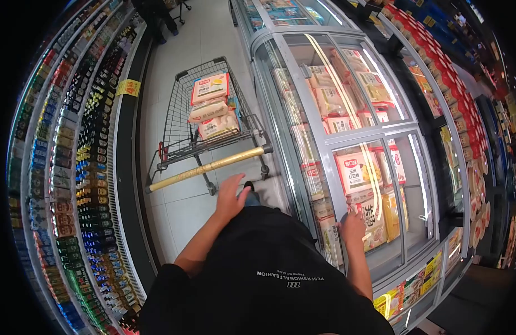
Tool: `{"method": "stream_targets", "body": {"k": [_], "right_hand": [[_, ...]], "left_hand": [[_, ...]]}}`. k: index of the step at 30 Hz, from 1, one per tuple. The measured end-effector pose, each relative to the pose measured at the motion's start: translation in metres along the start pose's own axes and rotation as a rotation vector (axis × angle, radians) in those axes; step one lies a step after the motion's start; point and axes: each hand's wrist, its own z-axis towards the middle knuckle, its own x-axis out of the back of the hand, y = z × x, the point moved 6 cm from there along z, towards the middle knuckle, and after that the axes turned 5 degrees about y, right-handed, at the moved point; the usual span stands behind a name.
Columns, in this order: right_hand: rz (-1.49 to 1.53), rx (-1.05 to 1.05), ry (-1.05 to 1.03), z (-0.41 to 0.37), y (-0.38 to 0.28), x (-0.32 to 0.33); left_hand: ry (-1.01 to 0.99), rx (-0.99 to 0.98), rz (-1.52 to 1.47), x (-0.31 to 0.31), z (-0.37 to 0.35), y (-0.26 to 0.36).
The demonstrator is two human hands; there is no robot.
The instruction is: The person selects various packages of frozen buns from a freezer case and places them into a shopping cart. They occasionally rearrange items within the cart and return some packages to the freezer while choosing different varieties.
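Beside freezer (311, 120), my left hand (231, 196) open, fingers spread, arm stretched toward cart handle (207, 167), my right hand (353, 229) on glass lid (406, 190), grip unclear

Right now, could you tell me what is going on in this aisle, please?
A person in a black top stands in a supermarket aisle beside a chest freezer, a shopping cart just ahead. Their left hand reaches out, fingers spread, just short of the cart's yellow handle; the cart holds several food packets. Their right hand rests on the freezer's sliding glass lid, over boxed goods.
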Motion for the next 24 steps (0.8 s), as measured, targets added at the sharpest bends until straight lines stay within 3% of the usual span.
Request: {"method": "stream_targets", "body": {"k": [2, 4, 6, 8, 10, 12, 15, 18, 21, 24], "right_hand": [[0.086, 0.282, 0.318, 0.006, -0.052, 0.038], [0.363, 0.292, 0.069, 0.023, -0.11, 0.059], [0.507, 0.565, 0.157, 0.027, -0.171, 0.067], [0.564, 0.845, 0.386, 0.026, -0.225, 0.09], [0.551, 0.892, 0.393, 0.032, -0.271, 0.106], [0.454, 0.981, 0.528, 0.044, -0.307, 0.102], [0.199, 0.958, 0.487, 0.074, -0.349, 0.059], [0.045, 0.869, 0.214, 0.091, -0.379, 0.05], [-0.202, 0.933, 0.005, 0.094, -0.403, 0.059], [-0.198, 1.029, -0.015, 0.102, -0.42, 0.054]], "left_hand": [[0.177, 0.062, 0.175, 0.042, -0.007, -0.025], [0.22, 0.165, 0.42, 0.086, -0.006, -0.039], [0.17, 0.244, 0.7, 0.12, -0.004, -0.054], [0.021, 0.388, 0.811, 0.141, -0.013, -0.089], [-0.135, 0.513, 0.794, 0.149, -0.038, -0.149], [-0.2, 0.539, 0.801, 0.155, -0.028, -0.155], [-0.288, 0.558, 0.89, 0.153, -0.012, -0.187], [-0.384, 0.489, 0.948, 0.15, 0.001, -0.186], [-0.502, 0.499, 0.923, 0.15, 0.012, -0.184], [-0.619, 0.511, 0.879, 0.154, 0.016, -0.188]]}}
